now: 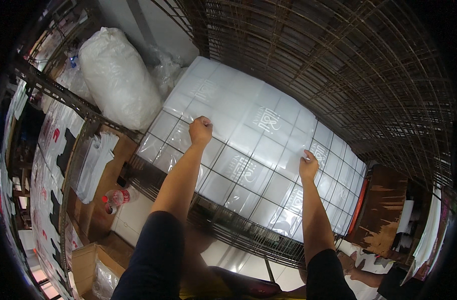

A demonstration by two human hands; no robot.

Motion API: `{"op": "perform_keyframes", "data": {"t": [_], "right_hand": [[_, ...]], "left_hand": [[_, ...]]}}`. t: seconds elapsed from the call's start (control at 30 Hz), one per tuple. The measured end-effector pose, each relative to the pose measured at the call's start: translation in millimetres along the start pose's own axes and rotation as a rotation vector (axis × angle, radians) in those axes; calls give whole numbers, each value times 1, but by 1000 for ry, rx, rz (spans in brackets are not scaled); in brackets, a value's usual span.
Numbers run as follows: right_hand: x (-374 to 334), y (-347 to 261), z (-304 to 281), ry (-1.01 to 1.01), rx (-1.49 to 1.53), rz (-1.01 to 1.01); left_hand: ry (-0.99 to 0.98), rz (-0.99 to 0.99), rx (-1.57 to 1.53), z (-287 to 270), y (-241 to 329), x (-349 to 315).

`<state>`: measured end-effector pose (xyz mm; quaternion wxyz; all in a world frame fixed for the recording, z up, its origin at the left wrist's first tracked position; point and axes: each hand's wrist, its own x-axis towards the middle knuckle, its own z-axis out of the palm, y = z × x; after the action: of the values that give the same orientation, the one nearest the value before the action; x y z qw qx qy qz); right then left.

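A wire-grid rack (223,172) lies in front of me, with clear plastic pieces bearing white prints on it. Over its far part spreads a frosted, see-through plastic sheet (233,107), also printed in white. My left hand (201,131) is closed at the near left part of this sheet, fingers curled in a pinch. On the other side, my right hand (309,165) pinches near the sheet's right edge, thumb and forefinger together. Both arms reach forward over the rack. The exact edge between the fingers is too small to see clearly.
Stacked wire racks (328,55) rise behind and to the right. A stuffed white plastic sack (116,75) stands at the far left. Lower left are a bottle with a red cap (117,197) and a cardboard box (86,262). Another person's hand (361,275) shows at lower right.
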<state>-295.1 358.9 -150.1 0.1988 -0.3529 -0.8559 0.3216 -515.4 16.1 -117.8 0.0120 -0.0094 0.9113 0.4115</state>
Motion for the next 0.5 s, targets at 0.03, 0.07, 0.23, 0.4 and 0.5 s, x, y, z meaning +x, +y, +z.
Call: {"op": "perform_keyframes", "data": {"t": [0.03,0.07,0.23,0.4,0.5], "right_hand": [[0,3,0,12,-31,-25],[-3,-3,0,2,-8,-16],[-3,2,2,-27,63,17],[-7,-16,-2,-35,43,82],[-4,-8,3,-34,53,103]], "left_hand": [[1,4,-2,0,2,-1],[8,1,1,-2,0,-3],[16,15,20,-3,-1,-3],[13,32,57,-11,-3,-5],[1,28,64,-15,-1,-8]]}}
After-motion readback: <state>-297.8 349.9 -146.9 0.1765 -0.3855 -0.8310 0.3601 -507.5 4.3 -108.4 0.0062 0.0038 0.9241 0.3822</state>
